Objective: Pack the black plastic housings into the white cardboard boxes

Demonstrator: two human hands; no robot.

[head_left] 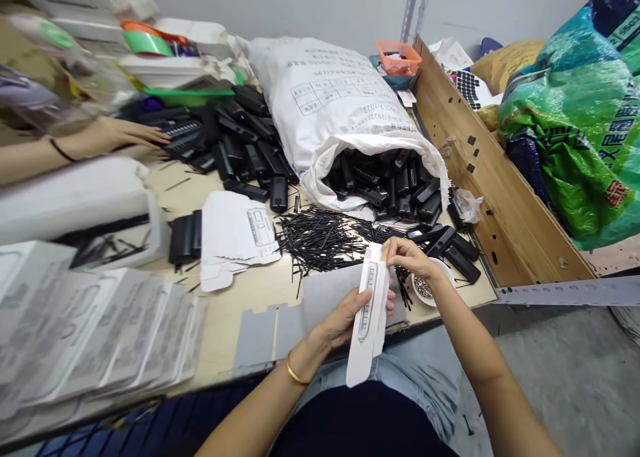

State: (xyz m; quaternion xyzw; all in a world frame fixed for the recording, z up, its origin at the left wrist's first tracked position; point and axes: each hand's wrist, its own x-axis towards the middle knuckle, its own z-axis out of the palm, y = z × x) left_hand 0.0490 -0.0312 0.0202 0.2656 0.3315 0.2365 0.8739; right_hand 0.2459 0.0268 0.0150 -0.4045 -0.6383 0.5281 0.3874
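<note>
My left hand (350, 318) grips the middle of a narrow white printed carton (369, 324), held upright over my lap at the table's front edge. My right hand (407, 256) pinches the carton's top flap with its fingertips. Just behind my hands lies a heap of thin black sticks (323, 238). A small white bowl (425, 289) of tiny metal parts sits under my right wrist. Loose black remote controls (453, 247) lie to the right of my right hand.
A white sack (325, 104) spills black remotes (380, 180) at the table's middle. More remotes (240, 147) are piled at the left, where another person's hand (115, 137) rests. Flat white cartons (100, 330) are stacked at the front left. A wooden board (495, 190) borders the right.
</note>
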